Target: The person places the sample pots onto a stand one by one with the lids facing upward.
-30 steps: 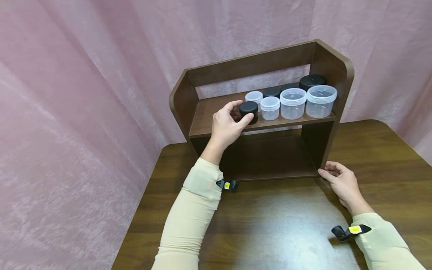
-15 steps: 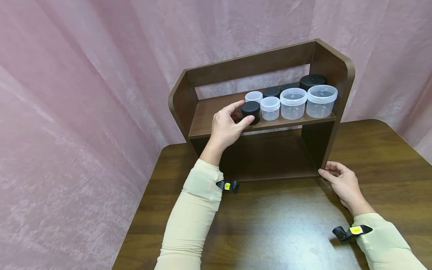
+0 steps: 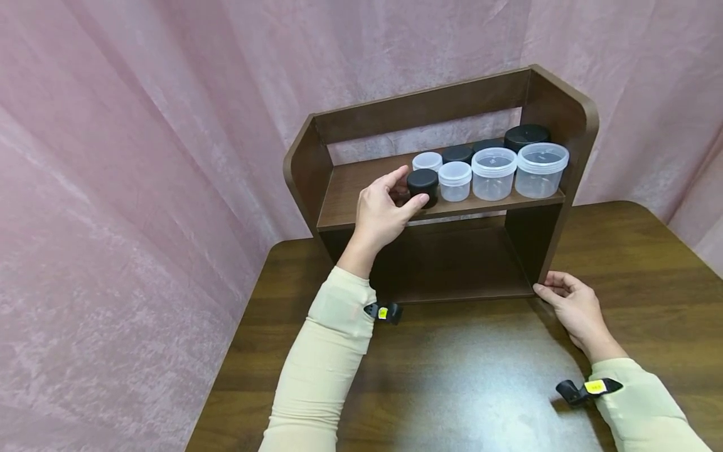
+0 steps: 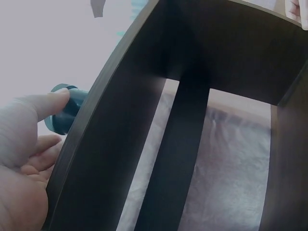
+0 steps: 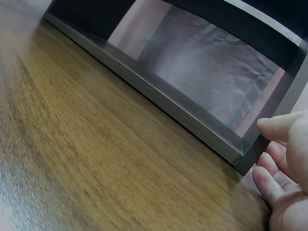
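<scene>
My left hand (image 3: 384,210) holds a small round black-lidded jar (image 3: 423,182) at the front edge of the shelf's upper board, thumb in front and fingers at its far left side. In the left wrist view, the thumb lies on the jar (image 4: 72,110). Close to its right stands a small clear jar with a white lid (image 3: 454,182). Down at the table, my right hand (image 3: 573,307) grips the lower front corner of the brown shelf's right side panel (image 3: 556,220), the thumb on its front edge. In the right wrist view, the fingers bend behind that panel (image 5: 250,156).
Two larger clear tubs (image 3: 491,179) stand farther right in the front row. Behind them are several black lids (image 3: 526,135) and another small white-lidded jar (image 3: 427,161). The shelf stands on a wooden table (image 3: 452,376), with a pink curtain (image 3: 169,188) behind.
The left hand has slid the black-lidded jar slightly to the right, nearer the small clear jar. The right hand keeps its place on the shelf corner.
</scene>
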{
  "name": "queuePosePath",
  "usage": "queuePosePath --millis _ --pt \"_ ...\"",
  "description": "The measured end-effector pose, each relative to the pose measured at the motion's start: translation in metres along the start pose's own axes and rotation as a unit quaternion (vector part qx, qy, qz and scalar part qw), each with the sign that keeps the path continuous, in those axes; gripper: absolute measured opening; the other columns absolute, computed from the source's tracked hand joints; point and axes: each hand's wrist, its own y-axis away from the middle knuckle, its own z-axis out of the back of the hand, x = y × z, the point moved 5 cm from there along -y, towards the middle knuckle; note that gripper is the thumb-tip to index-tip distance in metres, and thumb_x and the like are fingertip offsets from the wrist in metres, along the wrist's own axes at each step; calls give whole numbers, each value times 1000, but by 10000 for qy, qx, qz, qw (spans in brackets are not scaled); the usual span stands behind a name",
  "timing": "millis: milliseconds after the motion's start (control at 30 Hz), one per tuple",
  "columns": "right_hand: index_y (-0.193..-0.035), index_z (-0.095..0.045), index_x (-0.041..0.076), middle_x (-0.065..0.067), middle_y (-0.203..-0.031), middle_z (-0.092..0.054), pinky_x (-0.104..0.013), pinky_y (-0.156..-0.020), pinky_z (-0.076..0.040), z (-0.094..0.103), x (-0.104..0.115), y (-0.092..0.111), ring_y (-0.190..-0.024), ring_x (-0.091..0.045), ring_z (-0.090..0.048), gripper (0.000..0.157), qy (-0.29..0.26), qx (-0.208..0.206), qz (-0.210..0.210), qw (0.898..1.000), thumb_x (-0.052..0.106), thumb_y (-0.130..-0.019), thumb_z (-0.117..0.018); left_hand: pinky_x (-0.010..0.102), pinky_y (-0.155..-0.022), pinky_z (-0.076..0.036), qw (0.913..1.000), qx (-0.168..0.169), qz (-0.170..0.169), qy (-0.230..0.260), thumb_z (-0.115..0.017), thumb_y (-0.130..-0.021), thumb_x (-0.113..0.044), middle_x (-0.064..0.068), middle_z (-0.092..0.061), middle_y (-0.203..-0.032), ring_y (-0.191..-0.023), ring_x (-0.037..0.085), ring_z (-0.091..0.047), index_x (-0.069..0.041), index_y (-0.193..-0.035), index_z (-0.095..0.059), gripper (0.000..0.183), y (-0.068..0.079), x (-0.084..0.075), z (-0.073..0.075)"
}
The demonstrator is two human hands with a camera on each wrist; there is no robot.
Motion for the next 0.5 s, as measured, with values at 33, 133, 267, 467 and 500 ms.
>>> queuePosePath --millis 33,133,267,467,500 --pt "-116 -55 -2 13 -96 -54 -9 -66 -44 0 -1 1 -86 2 -51 40 5 -11 -7 10000 26 -90 -69 21 -82 -48 10000 -40 -24 -32 -80 -80 -30 4 -68 -104 -95 13 -63 -8 -132 -58 61 1 0 -1" --pt "-117 -55 -2 13 -96 -54 -9 -66 -44 0 -2 3 -86 3 -51 42 21 -30 -13 10000 27 -90 -69 21 -86 -47 9992 -277 -210 -222 -81 -79 -31 6 -66 -106 -99 15 -61 -5 -131 -58 63 6 -2 -1" --pt "-120 -54 -3 12 -98 -54 -9 -67 -44 -3 -2 2 -88 3 -51 45 68 12 2 10000 28 -91 -68 26 -87 -48 9932 -944 -646 -205 -80 -78 -27 9 -66 -109 -103 17 -60 -2 -128 -59 59 17 -4 4" --pt "-123 -53 -5 6 -102 -55 -8 -68 -43 -6 1 0 -89 3 -50 49 158 69 -4 9999 31 -92 -66 32 -83 -52 9655 -2217 -1262 516 -75 -80 -11 11 -68 -103 -97 18 -63 1 -115 -65 38 47 0 15" --pt "-123 -53 -5 6 -102 -55 -8 -69 -43 -6 2 -1 -89 3 -50 50 175 92 3 9998 32 -92 -66 32 -82 -52 9598 -2413 -1310 591 -75 -79 -8 10 -68 -100 -94 18 -63 1 -112 -67 35 52 2 18"
